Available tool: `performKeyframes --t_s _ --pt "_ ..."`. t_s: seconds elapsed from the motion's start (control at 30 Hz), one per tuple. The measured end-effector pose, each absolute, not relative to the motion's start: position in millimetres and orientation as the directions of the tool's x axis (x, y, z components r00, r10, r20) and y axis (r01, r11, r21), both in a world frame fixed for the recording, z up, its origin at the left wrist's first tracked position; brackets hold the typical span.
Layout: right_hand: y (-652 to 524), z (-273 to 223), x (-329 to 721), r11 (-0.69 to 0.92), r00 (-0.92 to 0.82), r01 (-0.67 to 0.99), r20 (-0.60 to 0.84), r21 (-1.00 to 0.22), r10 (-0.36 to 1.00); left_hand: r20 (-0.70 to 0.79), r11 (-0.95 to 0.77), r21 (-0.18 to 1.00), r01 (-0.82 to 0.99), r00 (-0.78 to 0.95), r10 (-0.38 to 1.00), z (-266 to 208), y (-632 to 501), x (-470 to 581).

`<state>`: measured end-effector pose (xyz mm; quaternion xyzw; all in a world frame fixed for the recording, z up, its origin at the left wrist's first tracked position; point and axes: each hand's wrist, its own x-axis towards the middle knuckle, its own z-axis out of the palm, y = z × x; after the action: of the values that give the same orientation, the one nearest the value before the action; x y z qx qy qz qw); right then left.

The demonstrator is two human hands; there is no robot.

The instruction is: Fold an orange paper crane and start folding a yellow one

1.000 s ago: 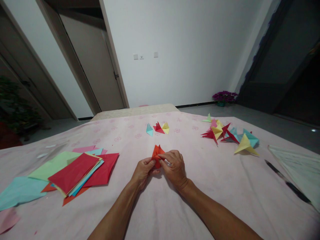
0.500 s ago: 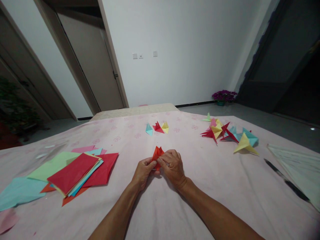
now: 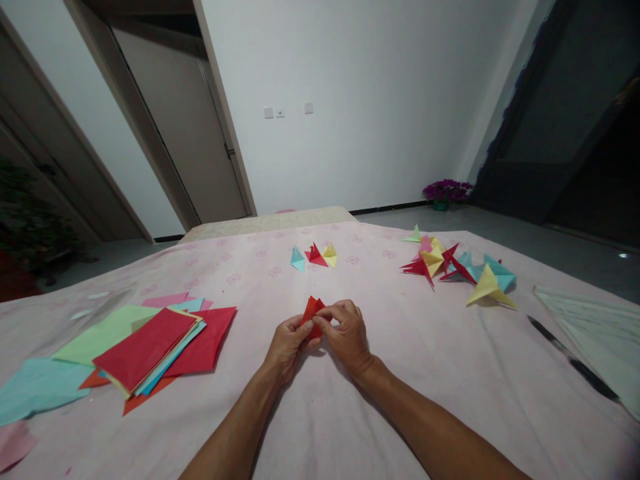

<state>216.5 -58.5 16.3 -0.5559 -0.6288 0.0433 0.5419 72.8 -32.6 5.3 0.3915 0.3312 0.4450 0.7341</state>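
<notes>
A small folded piece of orange-red paper (image 3: pixel 311 309) is between my hands, just above the middle of the table. My left hand (image 3: pixel 287 343) pinches its left side and lower part. With thumb and forefinger, my right hand (image 3: pixel 346 331) grips its right edge. Farther back stand three folded paper figures: a light blue one (image 3: pixel 297 258), a red crane (image 3: pixel 315 255) and a yellow one (image 3: pixel 330 255). The lower part of the held paper is partly hidden by my fingers.
Stacked coloured paper sheets (image 3: pixel 150 350) lie at the left. At the right is a pile of folded paper cranes (image 3: pixel 435 259). Near the right edge are a dark-handled knife-like tool (image 3: pixel 575 360) and a pale sheet (image 3: pixel 600 333). A pink cloth (image 3: pixel 320 427) covers the table.
My right thumb and forefinger have shifted a little up along the orange-red paper's right edge. Its points now look closer together. My left hand has stayed nearly in place.
</notes>
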Motion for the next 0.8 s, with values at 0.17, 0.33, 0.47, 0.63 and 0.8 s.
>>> performKeyframes --t_s 0.17,0.33,0.47,0.63,0.8 --pt "-52.5 16.6 225.3 0.449 0.248 0.467 0.600 -0.762 0.760 -0.174 0.372 0.830 -0.417 0.440 0.881 6.8 -27.7 68.3" --pt "-48.7 22.5 234.7 0.465 0.196 0.336 0.544 -0.819 0.816 -0.193 0.403 0.838 -0.368 0.492 0.849 8.9 -26.2 63.9" --pt "-47.6 25.9 236.6 0.471 0.130 0.308 0.527 -0.827 0.840 -0.177 0.400 0.857 -0.326 0.542 0.821 9.2 -26.9 63.1" --pt "-44.2 25.9 239.2 0.455 0.076 0.295 0.496 -0.840 0.865 -0.165 0.369 0.887 -0.279 0.554 0.816 9.4 -24.8 61.2" --pt "-39.2 21.2 244.1 0.417 0.021 0.315 0.445 -0.853 0.895 -0.165 0.341 0.911 -0.233 0.552 0.817 7.9 -24.7 59.2"
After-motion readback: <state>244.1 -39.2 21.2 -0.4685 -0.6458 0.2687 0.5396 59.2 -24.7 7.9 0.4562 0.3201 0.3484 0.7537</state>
